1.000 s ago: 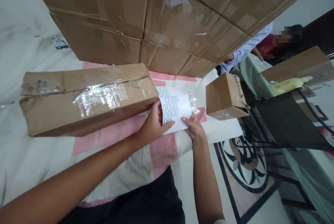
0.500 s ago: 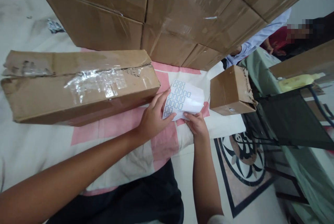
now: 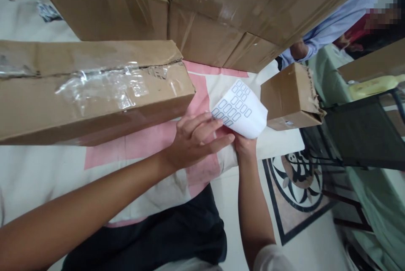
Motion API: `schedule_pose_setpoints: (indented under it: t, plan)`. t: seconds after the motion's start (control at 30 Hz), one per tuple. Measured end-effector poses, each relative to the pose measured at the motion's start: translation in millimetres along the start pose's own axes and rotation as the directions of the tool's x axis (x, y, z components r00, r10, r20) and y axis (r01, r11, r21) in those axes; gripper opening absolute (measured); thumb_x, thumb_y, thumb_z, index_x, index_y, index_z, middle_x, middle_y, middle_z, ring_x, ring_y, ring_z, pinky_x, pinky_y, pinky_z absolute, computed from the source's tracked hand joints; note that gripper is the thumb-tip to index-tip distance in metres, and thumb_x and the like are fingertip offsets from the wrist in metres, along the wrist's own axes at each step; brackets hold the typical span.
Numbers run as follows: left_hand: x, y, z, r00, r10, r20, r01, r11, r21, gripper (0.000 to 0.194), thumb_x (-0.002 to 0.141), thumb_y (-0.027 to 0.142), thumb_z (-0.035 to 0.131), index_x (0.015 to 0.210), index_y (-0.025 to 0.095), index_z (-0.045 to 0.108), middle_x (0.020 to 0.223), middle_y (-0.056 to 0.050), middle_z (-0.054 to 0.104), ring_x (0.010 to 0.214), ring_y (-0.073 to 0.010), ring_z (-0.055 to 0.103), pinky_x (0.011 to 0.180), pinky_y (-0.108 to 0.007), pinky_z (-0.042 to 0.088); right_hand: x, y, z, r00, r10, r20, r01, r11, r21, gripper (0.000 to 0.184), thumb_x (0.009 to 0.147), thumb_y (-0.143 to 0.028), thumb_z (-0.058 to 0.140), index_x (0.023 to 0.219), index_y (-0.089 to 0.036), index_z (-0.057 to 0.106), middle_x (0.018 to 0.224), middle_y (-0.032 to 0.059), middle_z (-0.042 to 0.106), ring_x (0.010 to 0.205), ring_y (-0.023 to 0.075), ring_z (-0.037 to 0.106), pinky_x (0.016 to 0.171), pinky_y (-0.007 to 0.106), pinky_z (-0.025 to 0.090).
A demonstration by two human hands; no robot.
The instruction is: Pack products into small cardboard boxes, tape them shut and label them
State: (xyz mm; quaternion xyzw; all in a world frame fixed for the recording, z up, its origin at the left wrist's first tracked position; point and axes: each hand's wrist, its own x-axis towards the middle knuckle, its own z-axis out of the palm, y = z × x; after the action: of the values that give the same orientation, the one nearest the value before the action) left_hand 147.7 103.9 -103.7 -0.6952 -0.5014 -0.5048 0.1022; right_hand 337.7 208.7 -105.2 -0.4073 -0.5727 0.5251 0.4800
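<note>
Above left fingers [image 3: 218,125], seemingly touching: sticker sheet [image 3: 243,111].

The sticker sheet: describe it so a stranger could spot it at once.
Below the wall of stacked cartons, between the long taped box and the small box, the right hand holds up a curled white sticker sheet. Only it bears rows of small blue-outlined labels.
</note>
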Motion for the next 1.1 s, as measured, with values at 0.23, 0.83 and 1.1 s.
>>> schedule_pose_setpoints:
  t: [0.23,0.83,1.1]
  plan:
    - [8,-1,2.7,0.977,-0.184,0.11,0.176,0.981,0.078,0.043,0.095,0.026,0.061,0.136,0.037,0.057,0.142,-0.004,0.063,0.142,-0.0308,0.047,0.118,-0.053,0.023,-2,-9,9,0.994,-0.067,0.09,0.073,0.995,-0.069,0.027,0.069,-0.04,0.088,0.09,-0.027,0.076,0.099,0.0039,0.078,0.107,0.0296,0.071,0.101,0.047,0.057]
    - [8,-8,1.0,0.949,-0.148,0.278,0.135,0.989,0.065,0.033,0.092,0.019,0.056,0.124,0.019,0.066,0.118,-0.009,0.073,0.104,-0.0281,0.066,0.086,-0.041,0.044,3,-19,18,0.955,-0.212,0.206,0.238,0.965,-0.108,0.048,0.07,-0.041,0.086,0.113,-0.033,0.067,0.131,0.0057,0.063,0.115,0.0269,0.065,0.102,0.049,0.052]
    - [9,-8,-0.8,0.979,-0.099,0.175,0.095,0.995,0.03,0.041,0.095,0.031,0.062,0.134,0.018,0.058,0.123,-0.012,0.072,0.109,-0.0277,0.067,0.094,-0.038,0.047,4,-17,15,0.938,-0.224,0.266,0.256,0.962,-0.094,0.013,0.082,-0.039,0.078,0.088,-0.028,0.079,0.105,0.008,0.072,0.103,0.0242,0.068,0.097,0.044,0.053]
